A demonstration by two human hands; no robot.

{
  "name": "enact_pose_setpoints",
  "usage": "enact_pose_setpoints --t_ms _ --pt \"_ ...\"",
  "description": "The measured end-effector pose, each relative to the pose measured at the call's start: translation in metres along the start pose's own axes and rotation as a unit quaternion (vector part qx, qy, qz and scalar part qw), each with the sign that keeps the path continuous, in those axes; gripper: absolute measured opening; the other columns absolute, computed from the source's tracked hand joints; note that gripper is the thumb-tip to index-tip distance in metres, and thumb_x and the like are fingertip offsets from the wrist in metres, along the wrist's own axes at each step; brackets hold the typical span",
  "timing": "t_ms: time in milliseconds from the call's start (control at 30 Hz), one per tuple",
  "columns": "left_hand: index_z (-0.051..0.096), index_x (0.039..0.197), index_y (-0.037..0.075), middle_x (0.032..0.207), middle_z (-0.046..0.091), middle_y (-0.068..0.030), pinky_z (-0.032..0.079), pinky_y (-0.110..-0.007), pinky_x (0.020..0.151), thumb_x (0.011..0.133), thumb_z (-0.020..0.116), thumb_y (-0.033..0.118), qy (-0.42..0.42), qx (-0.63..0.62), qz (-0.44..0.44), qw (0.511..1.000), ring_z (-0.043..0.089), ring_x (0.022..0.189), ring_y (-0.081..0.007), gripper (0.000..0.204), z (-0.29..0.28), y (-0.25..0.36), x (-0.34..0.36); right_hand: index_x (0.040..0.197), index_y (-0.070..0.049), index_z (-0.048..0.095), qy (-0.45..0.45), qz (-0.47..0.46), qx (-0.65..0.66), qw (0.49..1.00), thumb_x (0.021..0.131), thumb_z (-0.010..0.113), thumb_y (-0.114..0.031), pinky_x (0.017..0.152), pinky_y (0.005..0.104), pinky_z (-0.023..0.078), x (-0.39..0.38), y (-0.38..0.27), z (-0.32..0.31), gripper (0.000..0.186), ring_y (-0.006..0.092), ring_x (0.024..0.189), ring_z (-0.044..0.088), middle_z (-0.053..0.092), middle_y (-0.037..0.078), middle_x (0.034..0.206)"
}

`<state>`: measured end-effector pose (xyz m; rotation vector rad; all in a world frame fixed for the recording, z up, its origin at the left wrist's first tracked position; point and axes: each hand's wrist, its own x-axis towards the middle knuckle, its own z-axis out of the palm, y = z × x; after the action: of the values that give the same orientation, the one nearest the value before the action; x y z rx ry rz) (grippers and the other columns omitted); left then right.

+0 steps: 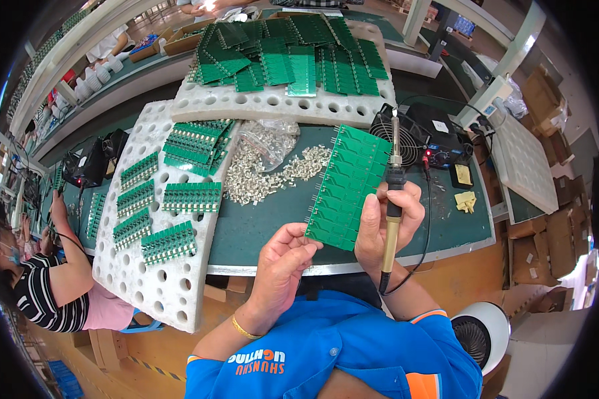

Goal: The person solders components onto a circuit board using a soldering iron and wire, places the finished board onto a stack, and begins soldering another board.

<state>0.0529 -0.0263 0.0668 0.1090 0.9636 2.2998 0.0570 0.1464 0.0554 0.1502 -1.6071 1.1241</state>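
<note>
1. Your left hand (283, 259) pinches the near left corner of the green circuit board (349, 186), thumb and forefinger closed together.
2. Your right hand (393, 219) curls around the soldering iron (391, 249), with its thumb against the board's right edge.
3. The board is tilted up above the tabletop (243, 243), right of the loose metal parts (246, 183); thin pins line its left edge.
4. To work well here, grip only the board's edges and steady it before any heat touches it.
5. The iron's tip points away from you, just beyond the board's right side; best keep it off your fingers and the green surface.
6. Leave slack in the black cord (422, 263), so it doesn't tug the iron.
7. Your blue shirt (299, 352) carries white and orange lettering, upside down from this view. A white label sits on the black box (439, 139); its print is too small to read.
</note>
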Motion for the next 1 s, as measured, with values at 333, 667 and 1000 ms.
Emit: enact_pose_setpoints --t_ms 333,667,1000 --pt "0.057 0.112 0.004 0.098 0.066 -0.0043 0.039 -0.018 0.065 0.091 0.061 0.004 0.01 0.023 -0.002 1.0 0.053 0.079 -0.0034 0.021 0.005 -0.003 0.007 0.117 -0.006 0.044 -0.01 -0.006 -0.009 1.0 0.091 0.061 0.001 0.069 0.0243 0.045 0.001 0.008 -0.005 0.032 0.0138 0.085 0.05 0.046 0.014 0.109" --pt "0.054 0.124 -0.001 0.099 0.066 -0.0065 0.04 -0.02 0.068 0.095 0.053 0.005 0.004 0.03 -0.011 0.999 0.049 0.075 -0.0057 0.029 -0.006 -0.003 0.01 0.117 -0.005 0.043 0.012 0.029 0.018 0.999 0.091 0.061 0.001 0.068 0.0211 0.044 0.005 0.011 -0.009 0.032 0.0093 0.084 0.047 0.044 0.011 0.108" --pt "0.054 0.118 0.002 0.089 0.063 -0.0053 0.031 -0.018 0.048 0.103 0.049 0.019 0.074 0.168 0.069 0.981 0.038 0.056 -0.0028 0.023 -0.01 -0.005 0.008 0.117 -0.005 0.044 0.008 0.03 0.015 0.999 0.091 0.061 0.001 0.065 0.0202 0.044 0.004 0.007 -0.005 0.031 0.0082 0.08 0.047 0.043 0.011 0.106"
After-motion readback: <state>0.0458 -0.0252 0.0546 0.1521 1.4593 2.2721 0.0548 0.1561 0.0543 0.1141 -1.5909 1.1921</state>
